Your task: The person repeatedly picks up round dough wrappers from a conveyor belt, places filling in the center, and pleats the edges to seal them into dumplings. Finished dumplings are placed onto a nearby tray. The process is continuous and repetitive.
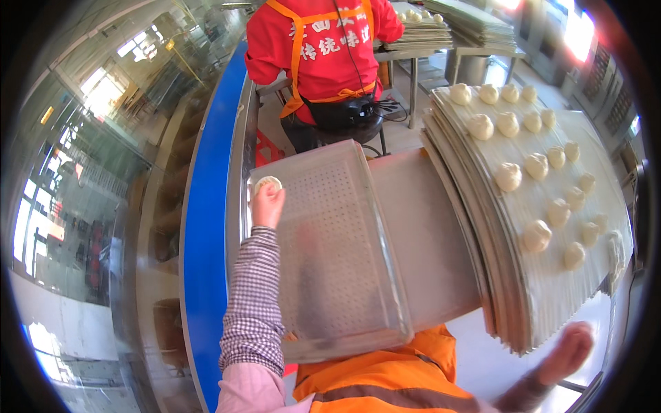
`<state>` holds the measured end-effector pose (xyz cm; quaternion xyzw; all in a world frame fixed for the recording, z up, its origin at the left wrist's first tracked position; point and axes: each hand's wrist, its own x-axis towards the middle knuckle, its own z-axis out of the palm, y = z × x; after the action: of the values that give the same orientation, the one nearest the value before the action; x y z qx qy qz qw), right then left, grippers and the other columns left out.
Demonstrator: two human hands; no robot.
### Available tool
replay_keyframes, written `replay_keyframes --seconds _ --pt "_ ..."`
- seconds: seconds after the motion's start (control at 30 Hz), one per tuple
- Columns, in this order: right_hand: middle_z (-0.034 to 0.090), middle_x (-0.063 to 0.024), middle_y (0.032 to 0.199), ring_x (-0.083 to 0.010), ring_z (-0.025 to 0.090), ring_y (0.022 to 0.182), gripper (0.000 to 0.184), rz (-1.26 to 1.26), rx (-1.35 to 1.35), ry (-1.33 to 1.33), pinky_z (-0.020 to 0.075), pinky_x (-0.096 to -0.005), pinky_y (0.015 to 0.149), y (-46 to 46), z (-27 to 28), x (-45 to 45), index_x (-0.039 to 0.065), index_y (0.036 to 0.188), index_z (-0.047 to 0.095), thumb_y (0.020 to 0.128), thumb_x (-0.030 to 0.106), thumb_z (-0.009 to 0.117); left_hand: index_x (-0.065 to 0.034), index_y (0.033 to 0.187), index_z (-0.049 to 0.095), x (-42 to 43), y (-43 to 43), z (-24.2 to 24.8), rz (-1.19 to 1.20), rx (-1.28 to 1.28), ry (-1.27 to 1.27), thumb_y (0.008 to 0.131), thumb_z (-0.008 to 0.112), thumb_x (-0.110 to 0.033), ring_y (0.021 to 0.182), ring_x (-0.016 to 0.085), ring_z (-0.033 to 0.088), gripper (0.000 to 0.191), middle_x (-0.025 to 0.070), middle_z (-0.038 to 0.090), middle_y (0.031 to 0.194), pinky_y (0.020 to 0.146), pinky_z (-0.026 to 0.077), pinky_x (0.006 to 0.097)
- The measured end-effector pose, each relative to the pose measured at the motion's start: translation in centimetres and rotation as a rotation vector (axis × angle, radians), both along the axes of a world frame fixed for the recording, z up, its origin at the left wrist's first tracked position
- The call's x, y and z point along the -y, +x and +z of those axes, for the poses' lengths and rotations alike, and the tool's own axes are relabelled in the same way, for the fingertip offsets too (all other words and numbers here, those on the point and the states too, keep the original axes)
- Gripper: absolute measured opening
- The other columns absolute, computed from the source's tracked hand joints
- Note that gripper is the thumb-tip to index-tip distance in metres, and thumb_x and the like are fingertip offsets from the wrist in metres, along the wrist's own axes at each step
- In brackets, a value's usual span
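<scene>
My left hand (268, 204), its forearm in a checked sleeve cover, reaches to the far left corner of a perforated tray in a clear plastic bin (335, 248). Its fingers are closed on a pale, round dough piece (268, 183). Blurred, my right hand (568, 348) is at the lower right, off the near end of a stack of trays, and whether it holds anything cannot be told. Several pleated dough buns (508, 177) sit in uneven rows on the top tray (521, 279) of that stack.
A blue-edged conveyor or counter (206, 217) runs along the left. Ahead, a co-worker in a red top and orange apron (330, 51) sits with their back to me. Beyond are more stacked trays (418, 35) with buns on a metal table (413, 57).
</scene>
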<state>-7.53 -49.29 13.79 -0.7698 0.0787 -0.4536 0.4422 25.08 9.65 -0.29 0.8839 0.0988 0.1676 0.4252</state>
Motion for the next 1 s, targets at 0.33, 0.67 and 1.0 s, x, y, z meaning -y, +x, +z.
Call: replay_keyframes --seconds 0.33,0.67,1.0 --pt "0.065 -0.0099 0.072 -0.0216 0.063 0.062 0.011 0.504 -0.62 -0.023 0.0488 -0.0303 0.057 13.5 -5.7 -21.4 0.003 0.083 0.066 0.075 -0.005 0.065 0.0024 0.132 0.048 -15.3 12.2 -4.7 -0.113 -0.436 0.251 0.072 0.079 -0.034 0.119 0.03 0.053 0.077 0.0226 0.052 0.131 0.103 0.041 0.0381" --pt "0.064 -0.012 0.085 -0.0316 0.061 0.076 0.009 0.68 -0.627 -0.034 0.0493 -0.0389 0.065 13.1 -9.7 -22.7 0.006 0.093 0.062 0.087 0.011 0.06 0.0002 0.107 0.053 -8.4 12.4 -6.9 -0.384 -0.263 0.452 0.061 0.075 -0.014 0.093 0.032 0.061 0.053 0.0195 0.061 0.101 0.083 0.05 0.0397" --pt "0.066 -0.0127 0.082 -0.0283 0.063 0.075 0.013 0.859 -0.512 0.026 0.05 -0.0375 0.066 13.9 -8.5 -24.3 0.007 0.093 0.064 0.086 0.018 0.063 -0.0061 0.121 0.056 -6.0 -1.0 -2.1 -0.088 -0.361 -0.89 0.09 0.059 -0.034 0.104 0.027 0.059 0.042 0.0097 0.06 0.117 0.087 0.049 0.0395"
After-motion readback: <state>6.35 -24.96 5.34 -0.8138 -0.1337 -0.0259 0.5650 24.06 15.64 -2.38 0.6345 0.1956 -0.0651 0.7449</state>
